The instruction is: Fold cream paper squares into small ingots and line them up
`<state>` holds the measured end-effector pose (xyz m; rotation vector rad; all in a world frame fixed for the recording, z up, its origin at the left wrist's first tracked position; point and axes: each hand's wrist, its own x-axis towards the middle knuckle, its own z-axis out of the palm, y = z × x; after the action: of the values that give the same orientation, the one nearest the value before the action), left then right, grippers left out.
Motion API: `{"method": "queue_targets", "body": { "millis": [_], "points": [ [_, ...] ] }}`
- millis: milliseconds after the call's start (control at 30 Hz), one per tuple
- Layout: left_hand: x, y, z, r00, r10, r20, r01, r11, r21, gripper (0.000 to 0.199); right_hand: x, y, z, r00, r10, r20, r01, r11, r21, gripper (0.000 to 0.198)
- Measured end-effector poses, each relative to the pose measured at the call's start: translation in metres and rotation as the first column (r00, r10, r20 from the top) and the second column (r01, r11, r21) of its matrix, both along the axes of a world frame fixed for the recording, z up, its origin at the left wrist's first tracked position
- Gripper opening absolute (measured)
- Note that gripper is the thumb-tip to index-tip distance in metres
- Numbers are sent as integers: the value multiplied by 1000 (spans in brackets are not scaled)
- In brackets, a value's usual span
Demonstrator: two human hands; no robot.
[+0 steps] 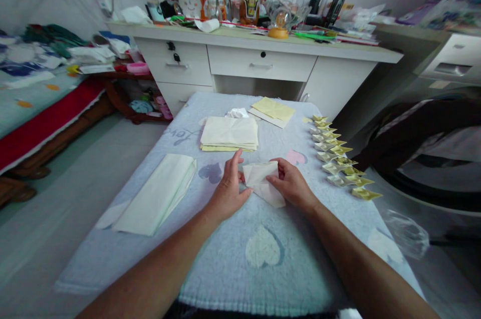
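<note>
A partly folded piece of white paper (263,179) is held just over the cloth-covered table (225,269). My right hand (291,184) pinches its right side, thumb on the front face and fingers behind. My left hand (230,188) is at the paper's left edge, thumb and fingers spread apart; some of its fingertips are hidden behind the paper. Beyond my hands lies a stack of creased white and yellow paper sheets (230,131). A long folded bundle of pale paper (156,196) lies to the left. Several small folded paper boats (336,156) stand in rows along the right side.
Yellow and white sheets (274,110) and a crumpled white paper (237,113) lie at the table's far end. Behind stands a cluttered white desk (263,61) with drawers. A washing machine (447,123) is at the right, a bed (45,103) at the left.
</note>
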<state>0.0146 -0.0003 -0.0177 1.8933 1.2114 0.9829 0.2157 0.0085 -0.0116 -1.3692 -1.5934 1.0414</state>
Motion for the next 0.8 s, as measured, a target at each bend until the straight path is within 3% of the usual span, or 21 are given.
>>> {"method": "queue_targets", "body": {
  "millis": [100,200,300,400,533,633,800],
  "points": [
    [1,4,1,986,40,164,-13,987,-161,98,-3,-1,0,964,-21,-263,3,998,-68,21],
    [3,6,5,938,67,341,49,946,-320,75,-10,-4,0,866,-97,-491,56,994,-98,27],
    [3,6,10,859,129,496,102,905,-412,57,-17,-9,-1,795,-139,-591,92,990,-109,33],
    [3,6,12,814,189,549,96,888,-449,45,-22,-15,1,791,-124,-598,66,991,-119,32],
    [1,7,11,814,204,543,67,896,-438,32,-19,-20,8,830,-29,-557,-52,990,-130,31],
    [0,8,9,849,176,498,50,912,-407,26,-12,-20,15,841,12,-540,-99,986,-131,29],
    [0,5,7,951,80,300,19,950,-312,30,-6,-16,14,911,-22,-412,-23,994,-104,34]
  ]
}}
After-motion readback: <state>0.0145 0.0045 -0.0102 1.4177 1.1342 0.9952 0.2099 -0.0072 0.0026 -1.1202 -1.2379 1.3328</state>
